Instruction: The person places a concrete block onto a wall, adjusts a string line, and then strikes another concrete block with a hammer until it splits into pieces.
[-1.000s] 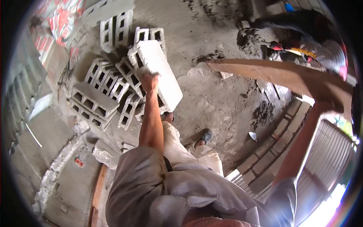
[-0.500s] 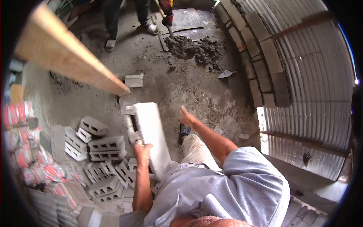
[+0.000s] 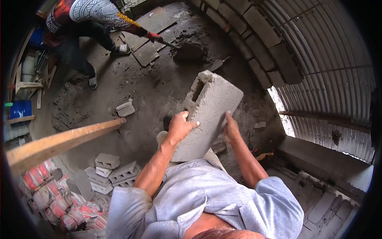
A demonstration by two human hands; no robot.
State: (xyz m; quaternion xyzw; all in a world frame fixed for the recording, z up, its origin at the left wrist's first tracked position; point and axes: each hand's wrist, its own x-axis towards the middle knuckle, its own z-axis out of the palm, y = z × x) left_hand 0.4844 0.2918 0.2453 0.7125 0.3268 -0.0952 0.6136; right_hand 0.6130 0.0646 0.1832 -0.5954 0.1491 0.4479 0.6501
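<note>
A grey hollow concrete block (image 3: 217, 105) is held up in front of my body, tilted with its far end to the right. A slot-like cavity shows in its far left side. My left hand (image 3: 181, 129) grips the block's left edge, with the thumb on the broad face. On the opposite edge is my right hand (image 3: 230, 129), its thumb up along the side and its other fingers partly hidden behind the block. Beyond the block, a trowel (image 3: 217, 65) lies on the floor near the dark wet mortar (image 3: 191, 40).
A co-worker (image 3: 85, 28) bends at the far left, a shovel (image 3: 189, 51) in the mortar. A wooden beam (image 3: 67, 139) slants in from the left. Stacked blocks (image 3: 123, 173) and red-and-white sacks (image 3: 55, 195) lie lower left. A block wall (image 3: 262, 51) and corrugated sheeting (image 3: 334, 79) stand right.
The block has moved from my left to the middle, its broad face turned up. My right hand, free before, now grips it too. The view has shifted, showing more of the co-worker and the shovel.
</note>
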